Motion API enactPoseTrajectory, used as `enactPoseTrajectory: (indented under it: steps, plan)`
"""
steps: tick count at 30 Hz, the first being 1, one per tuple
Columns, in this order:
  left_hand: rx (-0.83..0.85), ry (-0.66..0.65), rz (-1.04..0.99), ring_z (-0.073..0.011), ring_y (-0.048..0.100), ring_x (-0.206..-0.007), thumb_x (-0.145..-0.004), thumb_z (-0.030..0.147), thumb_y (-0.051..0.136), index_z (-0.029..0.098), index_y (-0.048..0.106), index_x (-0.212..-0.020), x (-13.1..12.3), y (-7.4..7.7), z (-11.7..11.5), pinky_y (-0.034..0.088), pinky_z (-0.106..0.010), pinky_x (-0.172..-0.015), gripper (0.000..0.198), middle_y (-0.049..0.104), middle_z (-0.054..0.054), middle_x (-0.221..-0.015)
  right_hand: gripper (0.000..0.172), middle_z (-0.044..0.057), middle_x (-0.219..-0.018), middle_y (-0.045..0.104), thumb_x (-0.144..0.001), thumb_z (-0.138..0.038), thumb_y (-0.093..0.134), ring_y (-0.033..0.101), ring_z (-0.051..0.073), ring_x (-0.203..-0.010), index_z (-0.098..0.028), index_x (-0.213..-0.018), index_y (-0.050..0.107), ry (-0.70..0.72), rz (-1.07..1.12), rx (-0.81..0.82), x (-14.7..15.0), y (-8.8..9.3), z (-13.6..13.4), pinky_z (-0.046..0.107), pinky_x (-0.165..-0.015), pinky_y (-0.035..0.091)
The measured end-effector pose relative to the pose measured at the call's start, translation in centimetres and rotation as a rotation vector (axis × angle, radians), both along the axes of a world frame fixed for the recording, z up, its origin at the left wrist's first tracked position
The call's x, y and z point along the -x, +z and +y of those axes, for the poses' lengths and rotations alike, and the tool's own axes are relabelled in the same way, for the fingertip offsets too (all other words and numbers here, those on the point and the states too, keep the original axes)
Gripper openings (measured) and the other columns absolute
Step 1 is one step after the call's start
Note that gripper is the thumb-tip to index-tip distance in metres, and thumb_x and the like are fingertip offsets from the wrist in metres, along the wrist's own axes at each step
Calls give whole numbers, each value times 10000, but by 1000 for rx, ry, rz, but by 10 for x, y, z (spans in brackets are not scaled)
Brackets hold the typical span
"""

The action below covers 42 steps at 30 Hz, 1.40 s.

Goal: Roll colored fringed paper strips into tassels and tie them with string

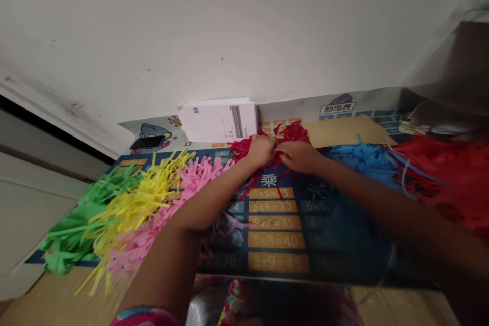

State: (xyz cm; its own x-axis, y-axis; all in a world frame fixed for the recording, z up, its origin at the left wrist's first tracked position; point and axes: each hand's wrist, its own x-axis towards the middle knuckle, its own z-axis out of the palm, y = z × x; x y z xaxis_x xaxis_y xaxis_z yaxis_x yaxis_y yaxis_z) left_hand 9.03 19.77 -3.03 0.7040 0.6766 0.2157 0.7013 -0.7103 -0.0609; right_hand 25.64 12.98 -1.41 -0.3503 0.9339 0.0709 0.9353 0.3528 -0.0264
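Both hands meet at a dark red bundle of fringed paper strips point(295, 132) near the back middle of the table. My left hand point(262, 150) has its fingers closed on the bundle's left part. Beside it, touching or nearly so, my right hand point(300, 155) is closed on the same strips. Red ends stick out behind the hands and hang below them. The fingertips and the exact spot they pinch are hidden. To the left lie pink fringe point(202, 175), yellow fringe point(143, 191) and green fringe point(101, 191). Blue fringe point(362, 160) lies by my right forearm.
A printed multiplication chart point(278, 237) covers the table. A white box or stack with a barcode point(210, 121) stands against the wall point(244, 30). A dark phone-like slab point(147, 141) lies back left. Tan paper point(347, 130) and a bright red fringe pile point(451, 178) lie right.
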Motion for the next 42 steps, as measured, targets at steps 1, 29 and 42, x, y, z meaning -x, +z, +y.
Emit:
enactPoseTrajectory:
  steps: [1,29,42]
  plan:
    - [0,-3,2,-280,661,-917,-965,243,445,141,655,-1018,0,1,2,377,-410,-814,239,728,-135,-946,402,138,-1242,687,-963,-321,461,649,254,-1092,-159,-1291,627,-3,-17,21,3,-2,-6,304,-877,465]
    - [-321,456,-477,-254,621,-1089,-882,191,505,257,733,-1064,60,156,32,425,-390,-915,299,699,-78,-1110,576,249,-1095,708,-980,-560,417,692,350,-1036,-88,-1152,699,-205,-169,141,13,-22,-18,432,-811,540]
    - [-615,401,-92,-263,594,-936,-909,165,489,200,672,-831,128,224,-77,314,-488,-1017,202,682,-86,-903,407,139,-1190,711,-1011,-403,391,663,286,-1116,-227,-1179,717,-125,112,-34,68,42,-79,380,-890,524]
